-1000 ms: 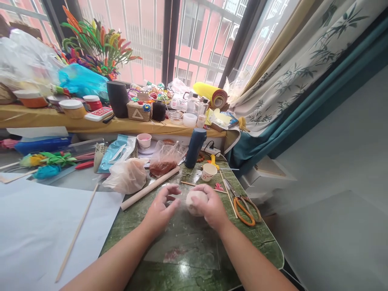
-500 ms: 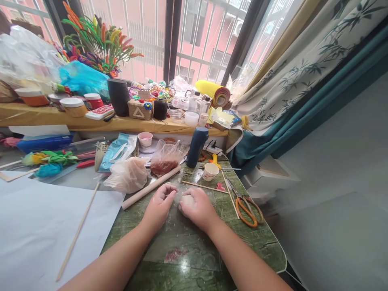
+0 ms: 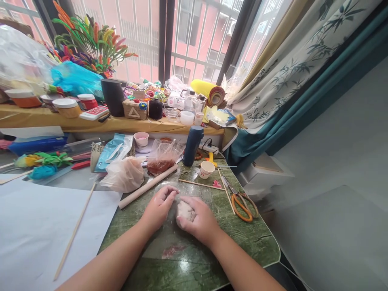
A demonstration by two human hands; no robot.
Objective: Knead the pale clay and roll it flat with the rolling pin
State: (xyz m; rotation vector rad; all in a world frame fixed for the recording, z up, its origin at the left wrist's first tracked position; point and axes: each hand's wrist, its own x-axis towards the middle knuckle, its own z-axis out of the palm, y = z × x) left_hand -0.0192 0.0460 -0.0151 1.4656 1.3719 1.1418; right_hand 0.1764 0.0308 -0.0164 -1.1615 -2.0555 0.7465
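A pale, cracked lump of clay (image 3: 185, 211) sits in my right hand (image 3: 201, 221), the fingers and thumb wrapped around its right side, low over the green tabletop (image 3: 242, 246). My left hand (image 3: 160, 204) is just left of the lump and apart from it. Its fingers are curled, with thumb and fingertips pinched together; whatever is between them is hidden or too small to tell. White smears show on the fingers. Beyond my left hand a pale rolling pin (image 3: 148, 186) lies slantwise.
A plastic bag (image 3: 124, 176), a bag of brown clay (image 3: 160, 163), a dark blue bottle (image 3: 193, 146) and a paper cup (image 3: 207, 169) stand behind. Orange-handled scissors (image 3: 242, 208) and thin wooden sticks (image 3: 200, 184) lie right. White paper (image 3: 39, 226) covers the left.
My right hand has turned and shifted slightly nearer, so more of the clay lump shows. My left hand keeps its curled pose. The whole view has shifted a little.
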